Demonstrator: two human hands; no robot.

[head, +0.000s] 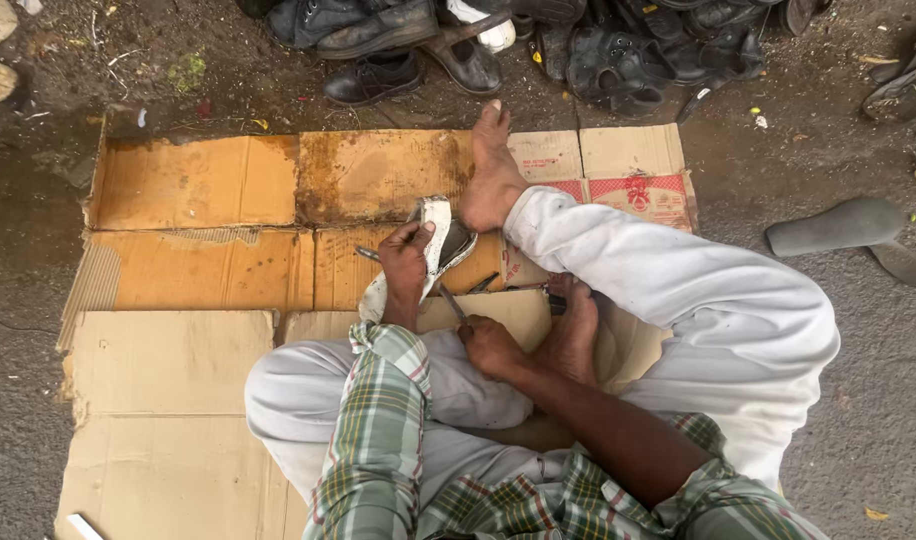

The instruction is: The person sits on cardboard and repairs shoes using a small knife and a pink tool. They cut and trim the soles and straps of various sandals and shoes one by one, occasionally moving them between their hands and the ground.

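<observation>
A worn white sandal (438, 240) stands on edge on the flattened cardboard (198, 260) in front of me, its sole turned toward me. My left hand (406, 258) is closed around the sandal's edge, holding it up. My right hand (488, 345) grips the handle of a thin metal tool (450, 300) whose tip points into the sandal near my left hand. One bare foot (493, 170) rests beside the sandal's far end. The other foot (576, 325) is tucked under my leg, next to my right hand.
A row of dark shoes and sandals (498, 45) lies on the dirt beyond the cardboard. A grey sole (838, 225) lies on the ground at right. A small metal tool (528, 288) rests on the cardboard by my foot.
</observation>
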